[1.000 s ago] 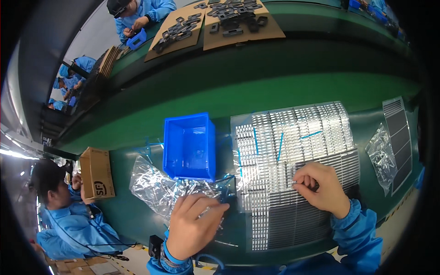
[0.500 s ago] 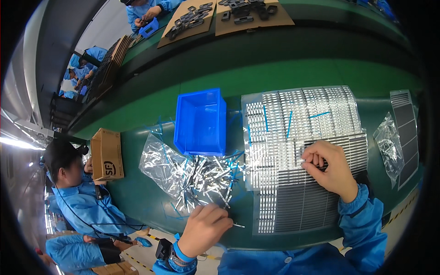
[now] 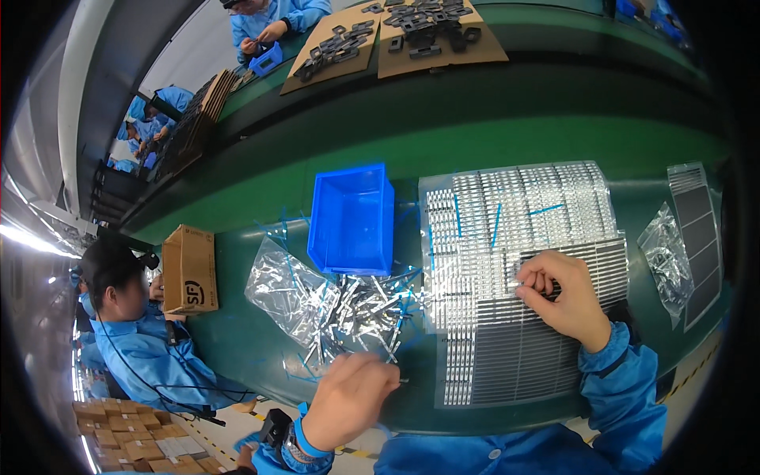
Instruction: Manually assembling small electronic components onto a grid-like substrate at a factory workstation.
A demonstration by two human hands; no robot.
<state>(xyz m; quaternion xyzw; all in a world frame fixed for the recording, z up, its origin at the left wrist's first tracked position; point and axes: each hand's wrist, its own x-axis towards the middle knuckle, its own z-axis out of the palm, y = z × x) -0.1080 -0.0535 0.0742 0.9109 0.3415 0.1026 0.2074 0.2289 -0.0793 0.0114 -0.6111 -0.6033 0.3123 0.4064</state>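
My left hand point(image 3: 354, 400) is closed in a pinch over the table's near edge, below the pile of strips. The end of a small thin strip point(image 3: 404, 381) pokes out from its fingertips. My right hand point(image 3: 566, 297) is pinched over a clear sheet carrying rows of silver and black strips point(image 3: 514, 206); a tiny pale bit shows at its fingertips, too small to name. Loose silver strips point(image 3: 360, 313) with blue ends lie heaped beside a clear plastic bag point(image 3: 277, 273). Several blue slivers lie on the sheet's upper part.
A blue bin point(image 3: 352, 226) stands behind the heap. On the right lie another crumpled clear bag point(image 3: 666, 257) and a dark sheet point(image 3: 701, 245). A cardboard box point(image 3: 190, 269) and a seated co-worker point(image 3: 142, 340) are at left. Cardboard with black parts point(image 3: 427, 32) lies across the back.
The whole view has shifted a little. My right hand stays pinched at nearly the same spot on the sheet. Less of the strip shows at my left fingertips. Stacked cartons now show at lower left.
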